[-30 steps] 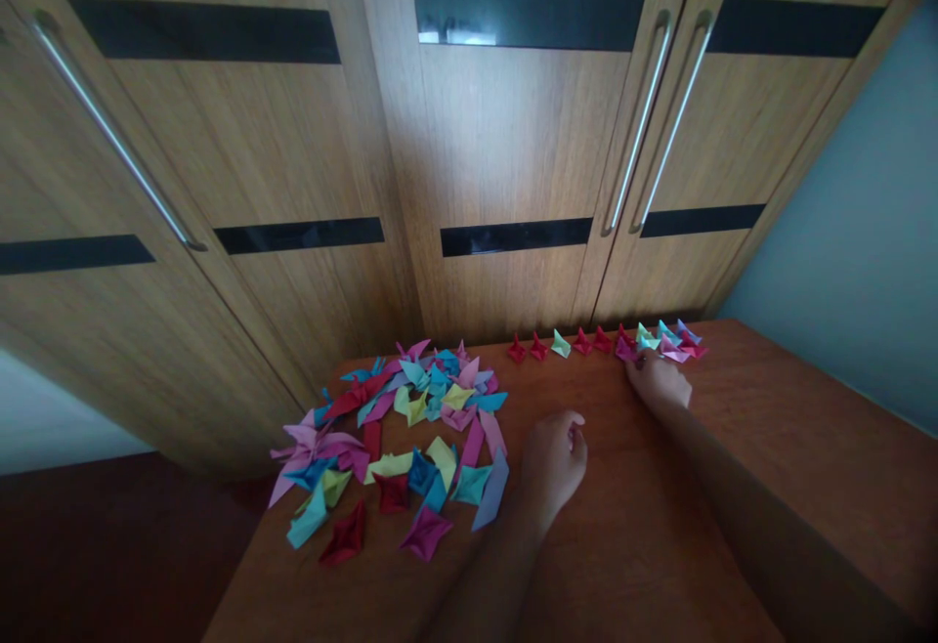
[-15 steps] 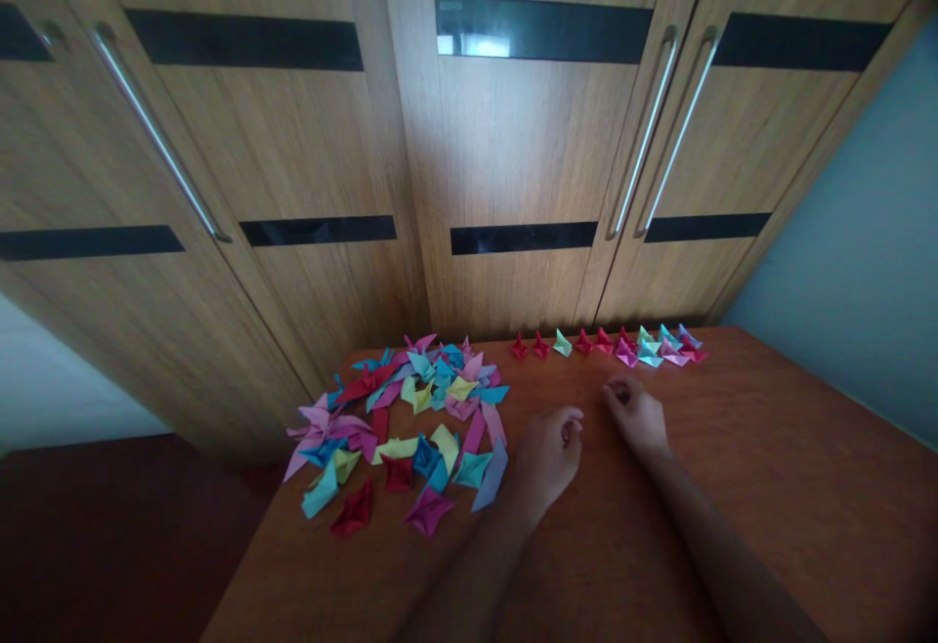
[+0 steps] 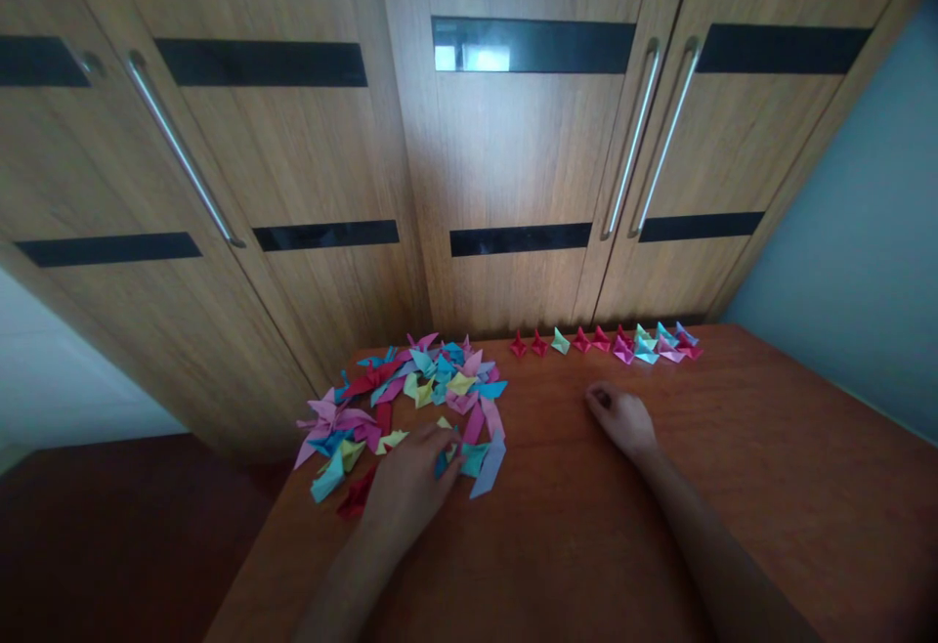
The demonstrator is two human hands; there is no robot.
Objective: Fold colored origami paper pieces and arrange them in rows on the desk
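Note:
My left hand [image 3: 414,477] reaches over the near part of a pile of folded paper pieces, its thumb and forefinger apart around a blue folded paper piece [image 3: 441,465]. It covers some pieces there. A teal paper boat [image 3: 474,458] lies just right of its fingertips, and a red folded piece [image 3: 357,494] shows at its left side. My right hand [image 3: 621,418] rests on the wooden table [image 3: 557,545] with fingers curled in; nothing shows in them. Beyond it, small paper boats [image 3: 581,338] stand in a row, with red, green, pink and blue ones.
Pink paper cranes [image 3: 329,415] and many coloured strips and boats crowd the table's left side. A wooden wardrobe [image 3: 505,154] with metal handles [image 3: 634,135] stands directly behind the table. A pale wall [image 3: 857,233] is at the right.
My left hand has moved left from the table's middle onto the near pieces of the pile. The right hand stays curled in about the same place. The view has shifted slightly.

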